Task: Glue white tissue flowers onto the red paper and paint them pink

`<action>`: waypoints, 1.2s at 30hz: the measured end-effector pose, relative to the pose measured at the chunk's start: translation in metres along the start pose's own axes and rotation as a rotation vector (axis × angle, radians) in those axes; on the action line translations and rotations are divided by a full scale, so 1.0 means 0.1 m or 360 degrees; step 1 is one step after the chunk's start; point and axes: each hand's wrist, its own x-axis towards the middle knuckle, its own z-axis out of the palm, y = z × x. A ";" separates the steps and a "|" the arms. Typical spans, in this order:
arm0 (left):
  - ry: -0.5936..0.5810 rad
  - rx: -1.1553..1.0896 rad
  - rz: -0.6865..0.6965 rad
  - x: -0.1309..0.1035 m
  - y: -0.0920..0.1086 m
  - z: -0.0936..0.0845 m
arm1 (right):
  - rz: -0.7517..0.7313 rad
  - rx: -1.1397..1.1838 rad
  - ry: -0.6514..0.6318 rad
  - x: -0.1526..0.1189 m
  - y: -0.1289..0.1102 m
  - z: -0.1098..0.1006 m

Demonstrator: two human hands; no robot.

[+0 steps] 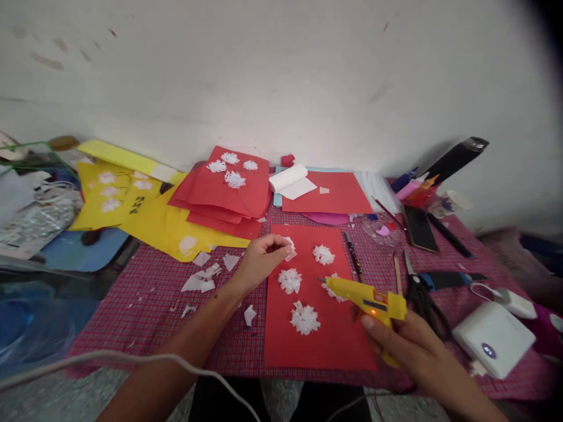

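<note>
In my right hand is a yellow hot glue gun, its indicator light glowing orange. Its nozzle points left over a red paper sheet in front of me. Several crumpled white paper flowers lie on that sheet, including one at the bottom, one at the left middle and one at the upper right. The gun partly covers another. My left hand pinches a white paper flower at the sheet's upper left; whether it touches the paper I cannot tell.
White paper scraps litter the checked tablecloth on the left. Red sheets with flowers and yellow paper lie behind. Scissors, a utility knife, a phone and a white power bank are at right. A white cable crosses the foreground.
</note>
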 end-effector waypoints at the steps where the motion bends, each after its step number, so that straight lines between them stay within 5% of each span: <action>1: -0.0010 -0.0030 -0.0006 -0.01 0.01 -0.01 | 0.0001 -0.0044 -0.0065 0.07 -0.06 0.03; 14: -0.0044 0.0100 -0.0026 -0.08 0.12 0.02 | -0.0192 -0.0505 -0.0443 0.52 -0.46 0.23; 36: -0.0086 0.0197 -0.0084 -0.03 -0.05 0.03 | -0.0194 -0.0568 -0.0443 0.56 -0.48 0.35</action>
